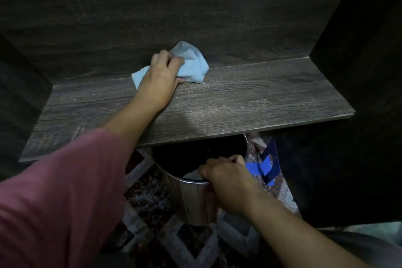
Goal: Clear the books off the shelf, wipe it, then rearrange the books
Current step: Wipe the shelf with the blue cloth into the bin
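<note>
Hands: left hand [159, 76] clutches the blue cloth [191, 65], seemingly soft, light and limp, best held bunched, at 12 o'clock on the bare wood shelf [261, 98]; right hand [228, 178] grips the steel bin [195, 200] rim at 6 o'clock.

1. Your dark wood-grain shelf [250, 102] carries a crumpled light-blue cloth [193, 67], lying against its back edge.
2. Below its front edge, the patterned floor [148, 198] bears a steel bin [195, 202], with a blue bookend [267, 165] just beside it.
</note>
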`<state>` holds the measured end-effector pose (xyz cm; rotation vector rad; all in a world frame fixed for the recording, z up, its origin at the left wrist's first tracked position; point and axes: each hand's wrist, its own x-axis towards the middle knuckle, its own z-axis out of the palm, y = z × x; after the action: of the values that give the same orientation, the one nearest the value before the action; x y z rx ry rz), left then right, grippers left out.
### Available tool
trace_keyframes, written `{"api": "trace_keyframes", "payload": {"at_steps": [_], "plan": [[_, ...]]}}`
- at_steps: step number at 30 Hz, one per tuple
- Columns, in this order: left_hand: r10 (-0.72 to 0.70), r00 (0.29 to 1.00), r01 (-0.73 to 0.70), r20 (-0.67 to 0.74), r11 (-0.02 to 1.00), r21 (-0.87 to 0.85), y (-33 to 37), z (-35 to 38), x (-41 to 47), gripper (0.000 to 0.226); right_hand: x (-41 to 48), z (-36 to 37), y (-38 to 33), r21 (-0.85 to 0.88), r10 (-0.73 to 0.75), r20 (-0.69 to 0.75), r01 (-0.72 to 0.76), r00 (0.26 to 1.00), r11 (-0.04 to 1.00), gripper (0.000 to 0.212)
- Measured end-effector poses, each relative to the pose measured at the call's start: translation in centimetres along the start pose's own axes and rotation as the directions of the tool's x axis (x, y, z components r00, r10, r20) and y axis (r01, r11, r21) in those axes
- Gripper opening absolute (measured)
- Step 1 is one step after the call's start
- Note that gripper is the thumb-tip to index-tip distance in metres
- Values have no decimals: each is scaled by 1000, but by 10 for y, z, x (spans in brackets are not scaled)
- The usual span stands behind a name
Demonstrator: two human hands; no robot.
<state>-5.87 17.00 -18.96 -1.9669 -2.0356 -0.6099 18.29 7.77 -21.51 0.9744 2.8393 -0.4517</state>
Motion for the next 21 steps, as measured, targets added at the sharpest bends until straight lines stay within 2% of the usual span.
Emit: {"api": "trace_keyframes", "payload": {"at_steps": [3,8,10,14,21], "plan": [[-13,997,14,82,1000,-9,2,4,-2,39,-1,0,0,1,7,0,-7,1000,1000,28],[-175,934,210,312,974,-83,4,-10,15,43,-3,1,0,7,17,32,-17,999,1000,27],[-214,907,264,362,960,-96,4,-12,20,44,-4,2,2,19,29,30,-29,999,999,24],[-223,896,277,383,956,-92,9,-10,17,44,-5,2,5,36,50,34,-52,998,998,22],[-138,920,187,367,977,-100,29,-12,-11,43,-6,2,11,29,74,44,-75,996,997,25]]}}
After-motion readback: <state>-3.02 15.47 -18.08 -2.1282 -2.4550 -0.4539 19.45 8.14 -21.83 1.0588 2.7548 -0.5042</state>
